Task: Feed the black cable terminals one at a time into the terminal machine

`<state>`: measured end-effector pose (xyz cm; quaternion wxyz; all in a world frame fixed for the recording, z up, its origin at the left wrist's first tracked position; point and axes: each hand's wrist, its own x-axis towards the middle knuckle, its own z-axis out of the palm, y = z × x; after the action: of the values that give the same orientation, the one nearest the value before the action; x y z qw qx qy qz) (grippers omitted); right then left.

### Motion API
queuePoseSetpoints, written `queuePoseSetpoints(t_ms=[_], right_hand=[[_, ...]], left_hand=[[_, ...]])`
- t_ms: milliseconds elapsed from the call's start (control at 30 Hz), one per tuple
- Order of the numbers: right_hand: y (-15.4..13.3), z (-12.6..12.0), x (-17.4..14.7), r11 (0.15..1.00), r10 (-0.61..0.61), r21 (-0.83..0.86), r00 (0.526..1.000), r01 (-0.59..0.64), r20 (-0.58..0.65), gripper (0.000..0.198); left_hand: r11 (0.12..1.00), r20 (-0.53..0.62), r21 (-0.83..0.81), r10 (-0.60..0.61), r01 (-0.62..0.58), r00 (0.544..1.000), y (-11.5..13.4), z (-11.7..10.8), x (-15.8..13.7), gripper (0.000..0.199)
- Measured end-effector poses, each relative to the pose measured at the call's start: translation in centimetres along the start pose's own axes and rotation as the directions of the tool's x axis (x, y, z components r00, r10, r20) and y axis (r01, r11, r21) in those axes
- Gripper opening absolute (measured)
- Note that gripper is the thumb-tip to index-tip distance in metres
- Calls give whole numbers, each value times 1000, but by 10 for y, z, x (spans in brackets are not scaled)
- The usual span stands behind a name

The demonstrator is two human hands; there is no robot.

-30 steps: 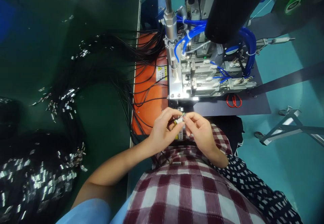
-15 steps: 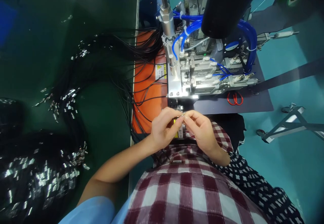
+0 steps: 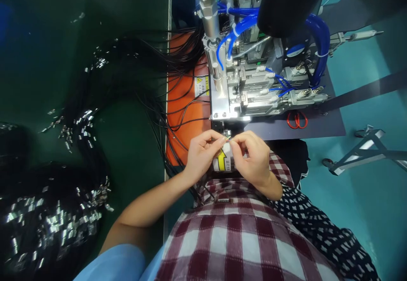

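Observation:
My left hand pinches the end of a thin black cable between thumb and forefinger. Fine coloured wires, one of them greenish, stick out past its fingertips. Facing it, my right hand is closed, its thumb and forefinger pinched at the tips of those wires; the exact contact is too small to make out. Just beneath the fingers, a white label with a yellow arrow shows on the machine's front. Beyond both hands stands a metal machine with cylinders and blue air hoses.
Black cables run across the orange plate from the dark green table. A large cable bundle with shiny ends lies at left. Red-handled scissors rest on the grey base. A dark tube overhangs the machine.
My fingertips have drawn slightly apart, and greenish wire now shows between them. Both hands sit a little higher in view, uncovering more of the yellow arrow label.

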<state>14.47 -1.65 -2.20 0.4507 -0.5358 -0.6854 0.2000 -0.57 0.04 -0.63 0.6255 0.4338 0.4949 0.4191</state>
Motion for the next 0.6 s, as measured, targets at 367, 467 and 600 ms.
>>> queuePoseSetpoints(t_ms=[367,467,600], right_hand=[[11,-37,31,994,-53,113,894,3,444,13],[14,-35,31,916,79,299,849,-269,522,13],[14,-35,33,847,73,390,806,-361,587,14]], left_hand=[[755,278,367,469,-544,838,6,-12,2,9],[769,311,301,480,-564,820,5,-16,6,7],[822,384,220,422,-526,821,5,-21,12,10]])
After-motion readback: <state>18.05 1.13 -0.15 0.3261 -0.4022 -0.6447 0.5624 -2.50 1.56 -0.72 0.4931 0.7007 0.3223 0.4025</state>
